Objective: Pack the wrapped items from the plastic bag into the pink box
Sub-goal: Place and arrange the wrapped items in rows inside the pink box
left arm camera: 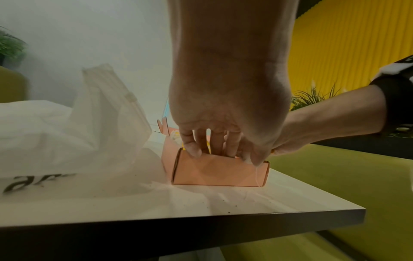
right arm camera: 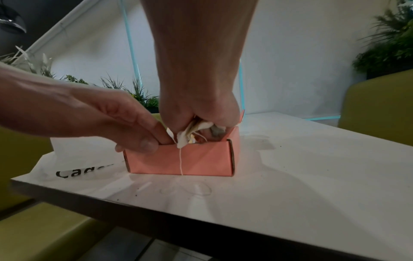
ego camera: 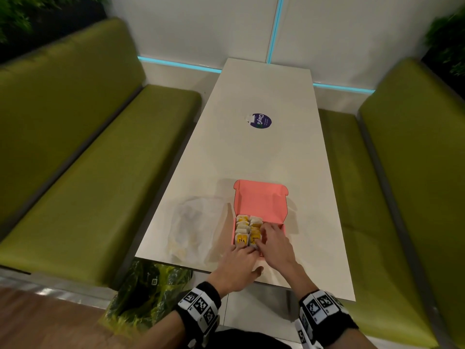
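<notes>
The pink box point(ego camera: 260, 205) stands open near the table's front edge, its lid tilted back. Two rows of wrapped tea bags point(ego camera: 245, 230) fill its left part. My right hand point(ego camera: 263, 236) reaches into the box's right side and grips a white wrapped tea bag point(right arm camera: 188, 134); its string point(right arm camera: 180, 159) hangs down over the box's front wall point(right arm camera: 178, 159). My left hand point(right arm camera: 154, 141) pinches the top edge of that front wall near its left corner, thumb outside. The white plastic bag point(ego camera: 193, 227) lies crumpled just left of the box.
The narrow white table point(ego camera: 264, 152) runs away from me, with green benches point(ego camera: 88, 172) on both sides. A purple round sticker point(ego camera: 261, 121) lies mid-table. A green-patterned bag point(ego camera: 151, 285) sits below the table's near-left corner.
</notes>
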